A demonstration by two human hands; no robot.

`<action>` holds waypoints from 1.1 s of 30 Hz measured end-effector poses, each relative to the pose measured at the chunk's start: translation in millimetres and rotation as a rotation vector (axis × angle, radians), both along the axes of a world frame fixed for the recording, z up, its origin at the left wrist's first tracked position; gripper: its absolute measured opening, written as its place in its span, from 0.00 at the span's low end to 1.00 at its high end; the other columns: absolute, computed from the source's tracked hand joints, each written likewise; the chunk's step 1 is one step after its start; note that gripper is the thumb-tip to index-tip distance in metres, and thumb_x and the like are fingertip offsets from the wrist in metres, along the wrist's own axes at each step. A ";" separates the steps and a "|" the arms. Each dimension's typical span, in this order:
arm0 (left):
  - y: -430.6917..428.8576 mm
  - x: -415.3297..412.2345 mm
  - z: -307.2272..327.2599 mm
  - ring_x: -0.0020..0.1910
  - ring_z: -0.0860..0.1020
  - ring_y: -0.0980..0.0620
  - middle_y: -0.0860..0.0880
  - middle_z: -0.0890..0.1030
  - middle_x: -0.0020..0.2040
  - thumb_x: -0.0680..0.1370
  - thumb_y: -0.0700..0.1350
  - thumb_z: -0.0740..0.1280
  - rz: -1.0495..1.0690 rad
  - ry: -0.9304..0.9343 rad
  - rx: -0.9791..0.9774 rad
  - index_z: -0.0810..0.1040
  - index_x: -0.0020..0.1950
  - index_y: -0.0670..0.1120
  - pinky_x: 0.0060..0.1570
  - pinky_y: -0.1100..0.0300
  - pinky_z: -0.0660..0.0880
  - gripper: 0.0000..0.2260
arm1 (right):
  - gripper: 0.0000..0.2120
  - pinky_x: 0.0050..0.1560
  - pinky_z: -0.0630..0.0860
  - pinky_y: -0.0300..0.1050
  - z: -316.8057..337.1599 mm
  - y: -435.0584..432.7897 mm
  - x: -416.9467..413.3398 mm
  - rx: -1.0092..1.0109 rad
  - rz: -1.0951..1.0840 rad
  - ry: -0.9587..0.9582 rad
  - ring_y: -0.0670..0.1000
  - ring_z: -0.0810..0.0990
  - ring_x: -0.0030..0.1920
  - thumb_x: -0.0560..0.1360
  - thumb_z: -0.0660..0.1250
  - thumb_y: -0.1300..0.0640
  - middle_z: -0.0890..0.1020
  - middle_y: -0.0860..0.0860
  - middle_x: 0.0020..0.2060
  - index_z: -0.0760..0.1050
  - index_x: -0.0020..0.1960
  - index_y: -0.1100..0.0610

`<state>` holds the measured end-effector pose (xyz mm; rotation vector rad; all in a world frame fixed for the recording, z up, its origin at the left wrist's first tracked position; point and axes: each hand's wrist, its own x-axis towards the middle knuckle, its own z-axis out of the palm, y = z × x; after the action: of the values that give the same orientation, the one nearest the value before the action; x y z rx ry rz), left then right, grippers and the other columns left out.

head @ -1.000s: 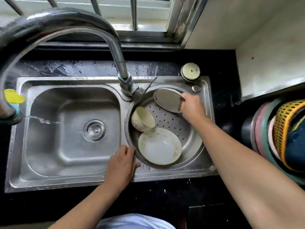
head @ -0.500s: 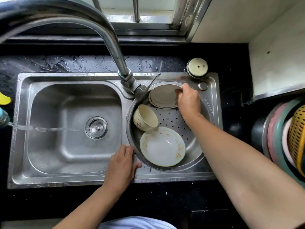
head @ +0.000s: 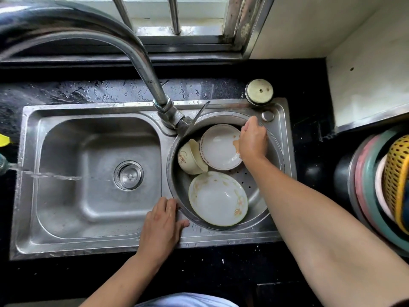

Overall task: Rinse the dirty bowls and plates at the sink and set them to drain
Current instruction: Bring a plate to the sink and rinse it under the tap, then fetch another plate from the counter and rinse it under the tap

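Observation:
A round perforated steel basin (head: 275, 165) sits in the right bowl of the sink. Inside it lie a stained white plate (head: 218, 147), a small cream bowl (head: 188, 158) tipped on its side against that plate, and a larger floral dish (head: 218, 199) nearer me. My right hand (head: 252, 140) covers and grips the stained plate's right edge, its fingertips hidden. My left hand (head: 163, 220) rests flat on the sink divider, fingers touching the basin's near-left rim. The faucet (head: 141, 56) arches over to the left, and a thin stream of water (head: 51, 175) runs into the left bowl.
The left sink bowl (head: 66, 207) holds only its drain (head: 128, 175). A metal utensil handle (head: 200, 114) sticks up behind the basin. A round capped fitting (head: 259, 91) stands at the sink's back right. Stacked coloured tubs with a yellow basket (head: 396, 180) crowd the right counter.
My right hand has lowered the stained plate from a tilted hold at the basin's back to lying almost flat against the cream bowl. My left hand has stayed on the basin rim.

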<state>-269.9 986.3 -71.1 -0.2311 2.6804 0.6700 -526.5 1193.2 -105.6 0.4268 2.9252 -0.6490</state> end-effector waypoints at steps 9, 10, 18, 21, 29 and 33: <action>0.6 0.7 0.0 0.45 0.77 0.42 0.48 0.74 0.47 0.72 0.52 0.79 -0.005 0.009 -0.017 0.73 0.52 0.46 0.42 0.47 0.77 0.18 | 0.11 0.27 0.59 0.40 -4.6 9.3 16.0 -0.126 -0.026 -0.019 0.44 0.69 0.28 0.78 0.60 0.60 0.69 0.40 0.29 0.64 0.39 0.50; 0.7 0.5 0.1 0.45 0.77 0.42 0.48 0.74 0.47 0.72 0.52 0.78 -0.007 0.005 -0.019 0.74 0.52 0.46 0.43 0.47 0.77 0.18 | 0.11 0.28 0.61 0.41 -0.1 10.5 20.1 -0.144 -0.017 -0.031 0.49 0.71 0.29 0.78 0.61 0.59 0.69 0.40 0.30 0.64 0.38 0.50; -0.7 -0.9 15.7 0.43 0.78 0.41 0.47 0.74 0.47 0.76 0.52 0.75 -0.089 -0.021 -0.012 0.73 0.50 0.46 0.43 0.46 0.78 0.14 | 0.07 0.35 0.72 0.48 53.7 26.7 110.0 -0.357 -0.168 -0.048 0.57 0.77 0.39 0.77 0.65 0.57 0.79 0.51 0.35 0.72 0.42 0.57; -4.7 3.4 25.0 0.43 0.78 0.43 0.49 0.74 0.47 0.77 0.51 0.73 -0.158 -0.004 0.026 0.70 0.49 0.49 0.42 0.49 0.76 0.13 | 0.11 0.39 0.80 0.52 76.8 33.0 160.1 -0.576 -0.353 -0.201 0.55 0.81 0.40 0.81 0.62 0.49 0.84 0.51 0.35 0.75 0.44 0.54; -20.0 35.4 49.3 0.43 0.79 0.42 0.49 0.78 0.43 0.79 0.44 0.72 -0.569 -0.049 0.124 0.73 0.48 0.48 0.42 0.50 0.74 0.08 | 0.20 0.27 0.75 0.43 119.4 40.6 344.1 -0.997 -0.826 -0.306 0.52 0.79 0.32 0.85 0.57 0.47 0.86 0.58 0.39 0.76 0.50 0.63; -17.9 73.0 54.3 0.40 0.80 0.43 0.49 0.81 0.40 0.77 0.39 0.72 -0.811 -0.093 0.155 0.75 0.45 0.50 0.40 0.51 0.73 0.08 | 0.16 0.24 0.72 0.39 120.6 12.0 472.7 -1.047 -1.116 -0.178 0.51 0.77 0.28 0.86 0.56 0.53 0.83 0.56 0.36 0.74 0.45 0.59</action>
<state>-197.0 968.4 -16.8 0.7992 2.3114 0.5625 -53.8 1205.2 14.9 1.7311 1.5439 -1.8812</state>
